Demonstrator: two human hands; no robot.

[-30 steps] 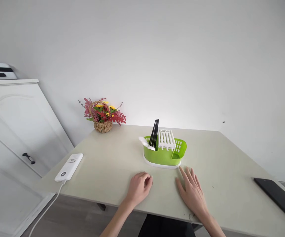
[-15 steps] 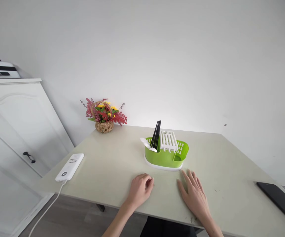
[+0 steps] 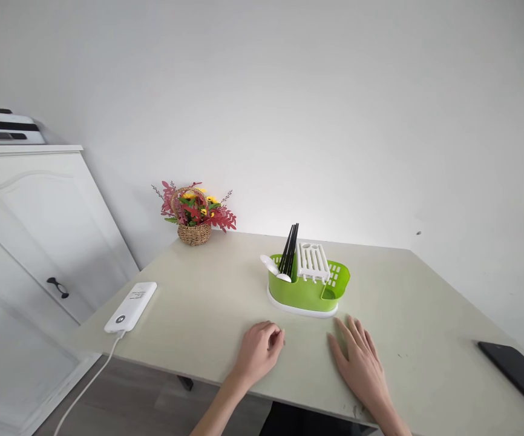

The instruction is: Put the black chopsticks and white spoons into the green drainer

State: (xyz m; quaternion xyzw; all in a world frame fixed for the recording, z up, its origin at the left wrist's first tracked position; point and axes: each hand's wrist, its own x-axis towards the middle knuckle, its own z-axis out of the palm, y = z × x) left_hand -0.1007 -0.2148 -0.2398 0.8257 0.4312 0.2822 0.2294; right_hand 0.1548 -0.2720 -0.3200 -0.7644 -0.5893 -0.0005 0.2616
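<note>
The fingers of the left hand (image 3: 259, 351) are being kept loosely curled and those of the right hand (image 3: 362, 365) spread open on the pale, flat bench (image 3: 198, 297), while the slotted green plastic basket (image 3: 296, 294) just beyond is being left unmoved, no work being advanced.

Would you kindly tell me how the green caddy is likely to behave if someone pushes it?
The caddy looks like thin, perforated plastic, so it is probably light and fairly stiff. Its wide, flat white base suggests sliding rather than tipping under a gentle push. The black chopsticks rise well above the rim, so they may rattle or shift.
</note>
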